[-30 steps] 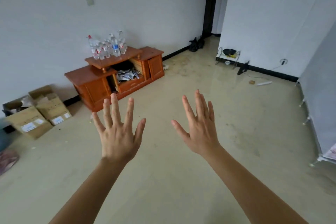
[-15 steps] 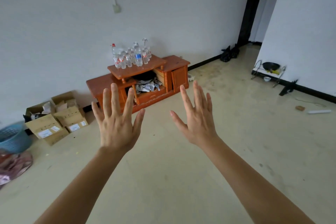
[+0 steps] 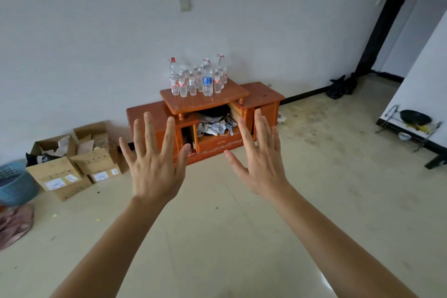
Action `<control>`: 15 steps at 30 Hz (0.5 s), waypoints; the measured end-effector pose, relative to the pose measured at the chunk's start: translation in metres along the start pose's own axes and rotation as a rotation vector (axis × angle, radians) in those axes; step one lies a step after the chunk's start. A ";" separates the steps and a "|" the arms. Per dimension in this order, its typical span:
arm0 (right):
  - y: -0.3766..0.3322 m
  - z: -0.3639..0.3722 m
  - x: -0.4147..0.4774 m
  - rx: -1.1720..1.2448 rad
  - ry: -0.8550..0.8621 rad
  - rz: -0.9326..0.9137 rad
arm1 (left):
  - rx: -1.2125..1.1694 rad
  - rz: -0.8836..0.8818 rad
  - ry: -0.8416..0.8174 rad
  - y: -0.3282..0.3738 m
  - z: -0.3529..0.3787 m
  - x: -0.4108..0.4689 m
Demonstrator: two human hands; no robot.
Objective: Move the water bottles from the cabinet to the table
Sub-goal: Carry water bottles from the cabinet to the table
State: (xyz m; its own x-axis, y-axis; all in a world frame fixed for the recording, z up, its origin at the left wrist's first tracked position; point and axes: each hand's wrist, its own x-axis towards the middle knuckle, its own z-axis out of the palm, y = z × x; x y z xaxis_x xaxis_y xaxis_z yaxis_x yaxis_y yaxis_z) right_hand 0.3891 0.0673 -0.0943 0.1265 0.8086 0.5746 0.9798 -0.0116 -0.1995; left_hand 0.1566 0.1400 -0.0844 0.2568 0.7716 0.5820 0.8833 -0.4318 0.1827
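Boxes hold paper scraps, cabinet shelf stuffed with clutter, bottles clustered upright on its top, left hand and right hand spread wide, empty, touching nothing

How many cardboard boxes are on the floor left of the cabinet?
3, in a cluster by the wall: one in front at left, one in front at right, one open behind them. More may be hidden.
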 end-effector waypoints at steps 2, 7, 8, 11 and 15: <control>0.007 0.022 0.047 -0.010 -0.013 0.010 | -0.022 -0.005 0.003 -0.011 0.021 0.048; 0.034 0.073 0.153 -0.031 -0.013 0.036 | -0.021 0.015 -0.008 -0.035 0.076 0.167; 0.040 0.083 0.168 -0.031 -0.014 0.051 | -0.024 0.012 -0.013 -0.038 0.089 0.186; 0.064 0.121 0.212 -0.022 -0.035 0.076 | -0.031 0.007 -0.027 -0.048 0.137 0.234; 0.100 0.182 0.273 -0.009 -0.061 0.078 | -0.011 0.012 -0.057 -0.060 0.208 0.290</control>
State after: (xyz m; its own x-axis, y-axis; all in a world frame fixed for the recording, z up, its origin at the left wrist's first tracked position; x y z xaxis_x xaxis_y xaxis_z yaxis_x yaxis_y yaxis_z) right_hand 0.4932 0.3939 -0.1015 0.1933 0.8392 0.5082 0.9687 -0.0810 -0.2347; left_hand 0.2599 0.4869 -0.0909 0.2896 0.7915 0.5382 0.8756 -0.4462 0.1850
